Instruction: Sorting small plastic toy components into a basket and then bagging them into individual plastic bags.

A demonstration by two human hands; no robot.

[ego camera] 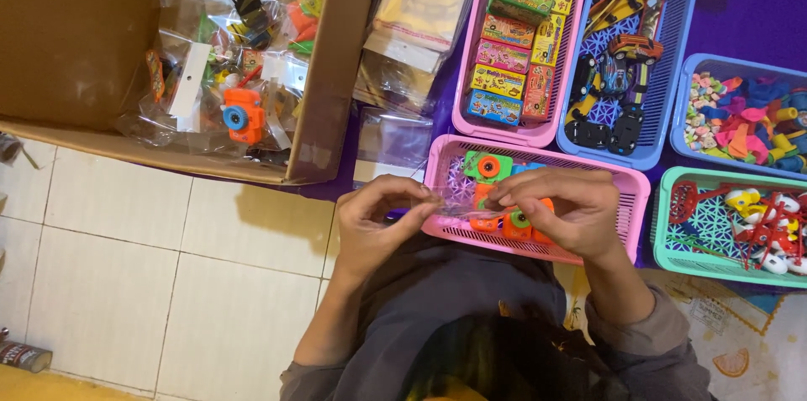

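You hold a small clear plastic bag [458, 206] between both hands, just over the near rim of a pink basket [626, 208]. Its long axis runs from nine to three o'clock, stretched flat between your hands; which end is the mouth you cannot tell. Your left hand [378, 216] has its fingers [414, 199] pinched on the bag's nine o'clock end, and your right hand [559, 208] has its fingers [513, 192] clenched on the three o'clock end.

Beneath you lies a floor of pale square tiles [118, 266], with a purple cloth [756, 6] spread under the baskets.

In the pink basket, just past your fingers at twelve o'clock, sit small toy cameras [487, 167] in green and orange; some are partly hidden by your right hand. At three o'clock a green basket [672, 258] holds red and white toys [769, 229]. Farther out at one o'clock, a blue basket [664, 115] carries toy cars [622, 73], and beyond it a second blue basket [685, 107] holds small coloured bits [748, 119]. At twelve o'clock a tall pink basket [466, 98] is packed with small printed boxes [508, 56]. A pile of clear bags [403, 56] lies at eleven o'clock. At ten o'clock an open cardboard box [67, 31] holds bagged toys, among them an orange toy camera [241, 113]. Nothing lies between your hands and the basket.
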